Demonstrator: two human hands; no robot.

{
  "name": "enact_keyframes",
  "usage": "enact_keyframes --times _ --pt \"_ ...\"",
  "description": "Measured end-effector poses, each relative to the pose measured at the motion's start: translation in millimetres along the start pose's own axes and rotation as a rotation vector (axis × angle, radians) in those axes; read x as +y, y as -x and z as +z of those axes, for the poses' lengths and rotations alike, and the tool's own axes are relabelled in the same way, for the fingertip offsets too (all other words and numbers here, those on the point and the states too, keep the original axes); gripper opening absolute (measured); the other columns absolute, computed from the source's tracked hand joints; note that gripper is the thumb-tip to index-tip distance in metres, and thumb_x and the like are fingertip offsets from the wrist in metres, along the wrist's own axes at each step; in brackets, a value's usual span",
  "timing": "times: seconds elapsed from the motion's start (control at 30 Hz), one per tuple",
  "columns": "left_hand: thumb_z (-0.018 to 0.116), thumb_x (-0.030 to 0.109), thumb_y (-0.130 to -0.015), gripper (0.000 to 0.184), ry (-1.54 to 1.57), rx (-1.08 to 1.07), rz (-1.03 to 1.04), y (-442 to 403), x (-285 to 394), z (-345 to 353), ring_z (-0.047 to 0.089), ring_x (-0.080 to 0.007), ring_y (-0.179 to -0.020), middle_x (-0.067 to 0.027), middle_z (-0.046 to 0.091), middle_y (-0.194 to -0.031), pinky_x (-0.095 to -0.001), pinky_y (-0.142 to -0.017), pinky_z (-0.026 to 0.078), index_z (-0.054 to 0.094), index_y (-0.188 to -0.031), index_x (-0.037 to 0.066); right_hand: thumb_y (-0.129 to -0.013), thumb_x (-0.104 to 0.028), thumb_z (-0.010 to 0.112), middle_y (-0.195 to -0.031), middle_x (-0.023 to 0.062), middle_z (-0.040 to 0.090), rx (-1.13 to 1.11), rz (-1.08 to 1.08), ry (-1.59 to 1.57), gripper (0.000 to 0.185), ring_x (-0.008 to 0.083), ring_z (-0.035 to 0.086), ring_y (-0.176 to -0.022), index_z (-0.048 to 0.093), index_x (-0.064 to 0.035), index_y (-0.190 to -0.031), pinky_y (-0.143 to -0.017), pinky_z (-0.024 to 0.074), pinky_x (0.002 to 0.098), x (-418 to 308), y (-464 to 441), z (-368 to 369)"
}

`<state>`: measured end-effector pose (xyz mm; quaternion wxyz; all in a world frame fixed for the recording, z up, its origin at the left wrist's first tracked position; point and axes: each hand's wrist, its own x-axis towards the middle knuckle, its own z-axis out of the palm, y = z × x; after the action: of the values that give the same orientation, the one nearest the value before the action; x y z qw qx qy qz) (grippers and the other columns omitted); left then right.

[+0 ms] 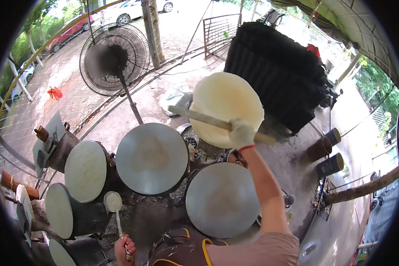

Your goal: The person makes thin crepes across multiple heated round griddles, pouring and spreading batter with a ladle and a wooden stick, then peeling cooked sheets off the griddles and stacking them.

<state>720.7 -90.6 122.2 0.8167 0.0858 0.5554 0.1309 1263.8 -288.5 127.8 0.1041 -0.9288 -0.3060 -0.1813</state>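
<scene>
My right hand (242, 133), in a pale glove with a red band at the wrist, is closed on a long flat wooden stick (204, 118). The stick lies across a large round pale sheet (226, 95), raised beyond the griddles. At the lower left, my left hand (125, 249) is bare and wrapped round the handle of a ladle (113, 201), whose round bowl holds pale batter. Nearest below the right hand is a bare round griddle (224, 199). A second bare griddle (151, 158) sits left of it.
Pale-coated round griddles (85, 171) stand at the left. A large fan (114, 60) rises at the back left. Dark stacked cylinders (275, 73) stand at the back right, with metal canisters (330, 165) nearer on the right. A log (363, 188) juts in from the right.
</scene>
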Motion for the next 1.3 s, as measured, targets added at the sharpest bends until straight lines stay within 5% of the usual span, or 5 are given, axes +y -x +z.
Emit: enact_keyframes --times 0.5,0.83,1.07,1.17,1.3 --pt "0.045 0.009 -0.091 0.006 0.21 -0.265 0.301 17 -43 -48 0.034 -0.0068 -0.042 -0.0002 0.036 -0.06 -0.0213 -0.032 0.028 0.044 -0.085 0.005 -0.074 -0.021 0.067 -0.092 0.0133 0.064 -0.22 -0.097 -0.474 0.043 0.0314 0.062 -0.083 0.057 -0.0119 -0.114 -0.072 0.0499 0.0398 -89 82 56" --pt "0.042 0.022 -0.095 0.018 0.706 -0.202 0.776 143 -133 -201 0.037 -0.0065 -0.045 0.0002 0.041 -0.065 -0.0188 -0.036 0.031 0.046 -0.092 0.004 -0.079 -0.006 0.056 -0.095 0.0086 0.063 -1.256 -0.661 -1.029 0.048 0.0165 0.06 -0.08 0.047 -0.0061 -0.126 -0.075 0.048 0.0277 -344 311 27" --pt "0.05 0.018 -0.089 0.012 0.992 0.421 0.816 209 -322 -383 0.039 -0.008 -0.046 -0.0005 0.045 -0.067 -0.0221 -0.039 0.034 0.045 -0.09 0.008 -0.089 -0.006 0.046 -0.085 0.0089 0.063 -1.983 -0.65 -0.972 0.038 0.0129 0.057 -0.056 0.045 -0.0059 -0.126 -0.047 0.0462 0.0252 -475 558 -72" --pt "0.053 0.016 -0.086 0.014 1.057 0.498 0.735 216 -427 -483 0.039 -0.0105 -0.045 -0.0012 0.043 -0.06 -0.0247 -0.039 0.033 0.046 -0.078 0.007 -0.088 -0.012 0.049 -0.076 0.0113 0.063 -1.932 -1.178 -0.436 0.036 0.0151 0.058 -0.052 0.047 -0.0037 -0.123 -0.048 0.0468 0.0265 -526 687 -127" --pt "0.054 0.014 -0.083 0.018 0.925 0.805 0.419 212 -548 -576 0.05 -0.0177 -0.051 -0.0065 0.048 -0.058 -0.0323 -0.043 0.04 0.048 -0.069 0.005 -0.086 -0.026 0.049 -0.084 0.0185 0.064 -1.082 -2.276 -0.118 0.035 0.0299 0.064 -0.078 0.056 -0.0027 -0.111 -0.068 0.0502 0.0411 -575 849 -155"
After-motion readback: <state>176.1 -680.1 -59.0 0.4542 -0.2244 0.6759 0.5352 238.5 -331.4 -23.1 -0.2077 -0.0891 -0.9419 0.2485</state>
